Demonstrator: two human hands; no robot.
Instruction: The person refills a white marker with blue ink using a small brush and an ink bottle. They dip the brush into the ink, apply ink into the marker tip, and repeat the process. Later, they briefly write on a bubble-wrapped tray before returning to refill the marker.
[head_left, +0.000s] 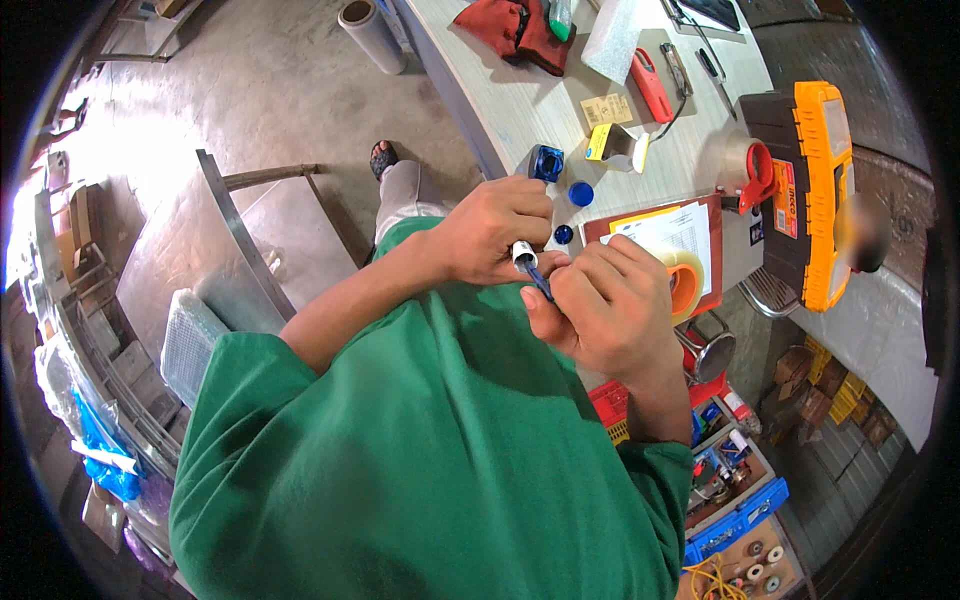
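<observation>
In front of my green shirt, my left hand [500, 228] is closed round a white tube [522, 252] that looks like a marker barrel, its open end facing my right hand. My right hand [612, 305] pinches a slim dark blue stick-like piece [541, 281], whose tip is at the tube's mouth; how far it goes in I cannot tell. Just beyond my left hand, on the table, stands an open square blue bottle [546, 163], like an ink bottle. A round blue cap [581, 193] lies beside it, and a smaller dark blue cap [563, 235] lies between my hands.
A yellow-and-white carton [612, 146], a red cutter [651, 86] and a red cloth [510, 35] lie farther along the table [480, 75]. Right of my hands are papers on a clipboard [713, 262], a tape roll [686, 284], a red tape dispenser [757, 174] and a black-and-orange toolbox [815, 200].
</observation>
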